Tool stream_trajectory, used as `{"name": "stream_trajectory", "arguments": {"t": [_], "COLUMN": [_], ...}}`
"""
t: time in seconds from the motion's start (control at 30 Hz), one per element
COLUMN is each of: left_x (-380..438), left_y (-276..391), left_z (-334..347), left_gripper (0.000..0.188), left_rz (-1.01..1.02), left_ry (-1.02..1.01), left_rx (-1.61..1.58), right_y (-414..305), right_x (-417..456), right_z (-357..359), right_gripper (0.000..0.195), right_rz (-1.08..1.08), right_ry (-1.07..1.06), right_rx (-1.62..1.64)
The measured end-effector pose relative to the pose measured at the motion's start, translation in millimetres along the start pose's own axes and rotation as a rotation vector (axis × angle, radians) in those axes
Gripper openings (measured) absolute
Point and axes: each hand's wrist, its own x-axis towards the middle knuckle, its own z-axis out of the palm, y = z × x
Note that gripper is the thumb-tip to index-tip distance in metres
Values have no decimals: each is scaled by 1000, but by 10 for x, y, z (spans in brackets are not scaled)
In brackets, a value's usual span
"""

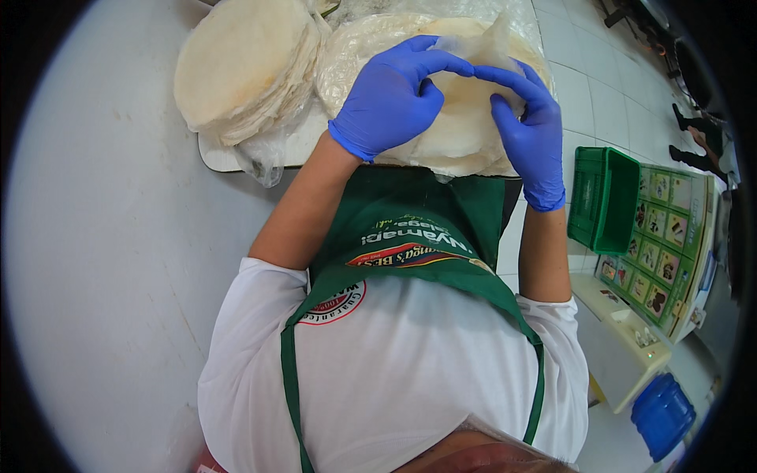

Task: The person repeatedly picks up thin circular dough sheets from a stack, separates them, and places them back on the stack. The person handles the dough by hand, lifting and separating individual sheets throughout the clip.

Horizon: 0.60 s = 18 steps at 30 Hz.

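My left hand [390, 94], in a blue glove, is over a pile of thin, pale round wrappers [455, 139], its index finger meeting the other hand's at a lifted sheet edge. My right hand [529, 124], also gloved in blue, is at the right side of that pile, fingers bent around the raised translucent sheet [494, 50]. Clear plastic film [355, 53] lies under and behind the wrappers. Left of my hands stands a thick stack of round wrappers [242, 65], tilted, with crumpled plastic [263, 156] below it.
The piles rest on a white board [222, 156] at the table edge. A grey-white surface [106, 236] stretches to the left. On the right are a green plastic crate [603, 201], a chest with a picture-covered lid [656, 248] and a blue container [662, 417]. Another person's legs [701, 142] show far right.
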Motion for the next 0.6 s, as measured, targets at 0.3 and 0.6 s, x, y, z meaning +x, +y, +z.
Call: {"name": "stream_trajectory", "arguments": {"t": [0.3, 0.6], "left_x": [17, 189], "left_y": [-170, -56], "left_z": [-209, 193], "left_gripper": [43, 33], "left_rz": [-276, -156], "left_ry": [130, 221], "left_rx": [-374, -612], "right_y": [-74, -130], "right_x": [-96, -18], "right_z": [-196, -5], "right_gripper": [44, 42], "right_rz": [227, 42], "right_ry": [3, 53], "right_rx": [234, -10]}}
